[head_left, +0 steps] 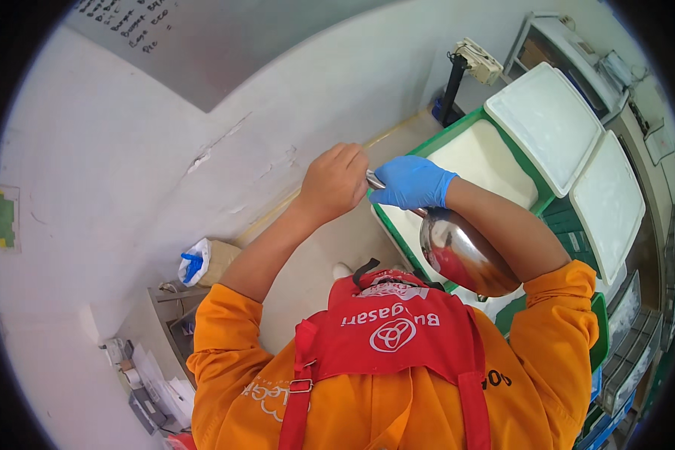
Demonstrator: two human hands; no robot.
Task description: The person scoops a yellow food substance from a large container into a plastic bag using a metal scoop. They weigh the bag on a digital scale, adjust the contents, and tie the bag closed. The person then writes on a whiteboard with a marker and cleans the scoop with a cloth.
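My right hand point(411, 182), in a blue glove, is closed round the handle of a big shiny metal ladle point(465, 251). The ladle's rounded bowl hangs beside my right forearm, partly covered by it. Just left of the handle's end point(376, 180) is my bare left hand point(336, 178), its fingers curled shut; what they hold, if anything, is hidden. Beneath and beyond my right hand stands a green bin point(448, 135) with white powder point(480, 157) in it. A white lid point(545, 124) rests over its right side.
A second white lid point(609, 206) lies to the right, near stacked crates point(628, 330). Behind the bin stands a scale display on a post point(457, 75). A paper bag point(219, 262) sits by the wall on the left, above a shelf unit point(169, 315) with papers nearby.
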